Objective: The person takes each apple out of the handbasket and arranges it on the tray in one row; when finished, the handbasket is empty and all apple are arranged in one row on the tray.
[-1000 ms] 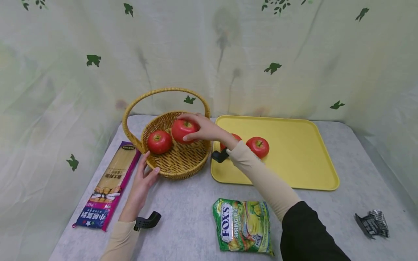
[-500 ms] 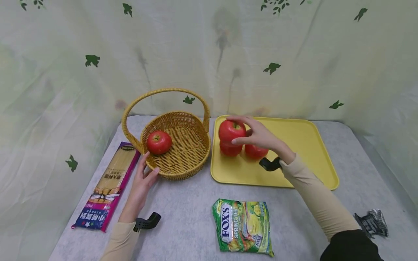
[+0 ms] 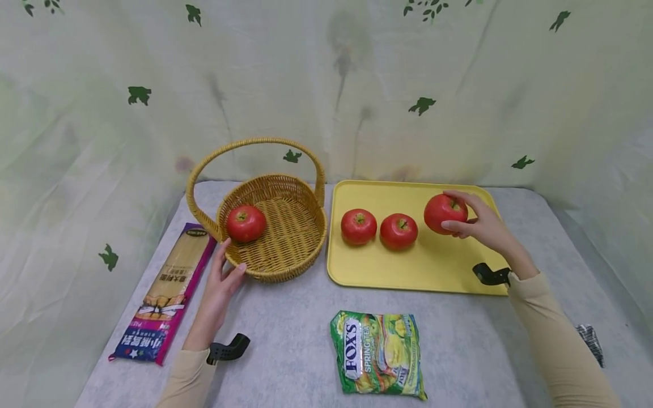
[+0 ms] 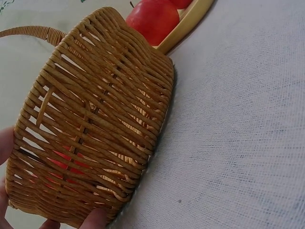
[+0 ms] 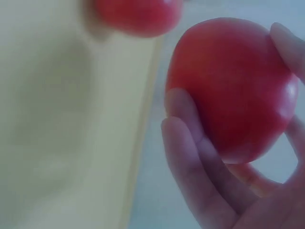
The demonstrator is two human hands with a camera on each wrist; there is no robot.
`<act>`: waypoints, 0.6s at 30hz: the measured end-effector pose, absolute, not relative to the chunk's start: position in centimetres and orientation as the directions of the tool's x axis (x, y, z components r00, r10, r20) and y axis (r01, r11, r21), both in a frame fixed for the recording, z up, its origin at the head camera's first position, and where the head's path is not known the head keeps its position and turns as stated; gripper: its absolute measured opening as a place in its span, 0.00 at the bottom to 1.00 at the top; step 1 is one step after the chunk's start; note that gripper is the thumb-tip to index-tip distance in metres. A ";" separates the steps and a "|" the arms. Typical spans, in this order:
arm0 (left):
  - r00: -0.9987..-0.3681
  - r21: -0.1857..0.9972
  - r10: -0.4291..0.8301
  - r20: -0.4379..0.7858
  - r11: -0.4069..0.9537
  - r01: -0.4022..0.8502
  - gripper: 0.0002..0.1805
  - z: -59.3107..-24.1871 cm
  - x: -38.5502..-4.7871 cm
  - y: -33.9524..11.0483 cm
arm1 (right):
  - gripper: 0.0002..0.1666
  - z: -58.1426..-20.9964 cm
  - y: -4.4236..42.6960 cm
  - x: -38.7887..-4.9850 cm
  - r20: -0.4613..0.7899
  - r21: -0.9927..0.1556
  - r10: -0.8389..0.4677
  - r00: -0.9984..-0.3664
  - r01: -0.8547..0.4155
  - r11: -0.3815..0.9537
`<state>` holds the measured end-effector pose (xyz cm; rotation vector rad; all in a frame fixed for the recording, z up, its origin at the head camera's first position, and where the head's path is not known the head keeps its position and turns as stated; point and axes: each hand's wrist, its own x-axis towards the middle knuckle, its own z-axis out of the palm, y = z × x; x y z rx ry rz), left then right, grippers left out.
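Note:
My right hand (image 3: 476, 222) holds a red apple (image 3: 445, 213) above the right part of the yellow tray (image 3: 459, 272). Fingers and thumb curl round this apple (image 5: 228, 86) in the right wrist view. Two more apples, one left (image 3: 359, 226) and one right (image 3: 399, 231), lie side by side on the tray. At the left stands a round wicker basket (image 3: 285, 266) with a tall handle; another apple (image 3: 246, 222) sits inside it. My left hand (image 3: 221, 283) grips the basket's near left side, thumb and fingers against the wicker wall (image 4: 95, 105).
A long pack of spaghetti (image 3: 165, 292) lies left of the basket. In front of the tray is a green bag of Fox's sweets (image 3: 378, 354). A dark, shiny crumpled wrapper (image 3: 590, 344) is partly hidden by the right sleeve. A printed curtain (image 3: 326, 85) hangs behind the table.
The right hand has lifted the apple out of the basket and carried it right, past the two apples on the tray. The left hand has stayed at the basket.

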<state>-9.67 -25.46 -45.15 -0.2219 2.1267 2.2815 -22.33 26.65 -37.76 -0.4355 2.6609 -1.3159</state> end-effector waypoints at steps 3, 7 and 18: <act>-0.989 0.991 -0.086 -0.116 -0.076 -0.110 0.38 -45.1 -9.7 -25.5 | 0.43 -39.0 27.9 -22.1 -0.013 -0.768 -0.317 -0.948 -0.193 0.610; -0.989 0.991 -0.090 -0.113 -0.078 -0.106 0.38 -45.1 -9.6 -25.5 | 0.44 -40.3 28.2 -21.8 -0.060 -0.709 -0.314 -0.948 -0.180 0.681; -0.989 0.991 -0.092 -0.113 -0.081 -0.106 0.38 -45.0 -9.6 -25.3 | 0.43 -41.6 27.0 -21.5 -0.058 -0.563 -0.362 -0.930 -0.268 0.782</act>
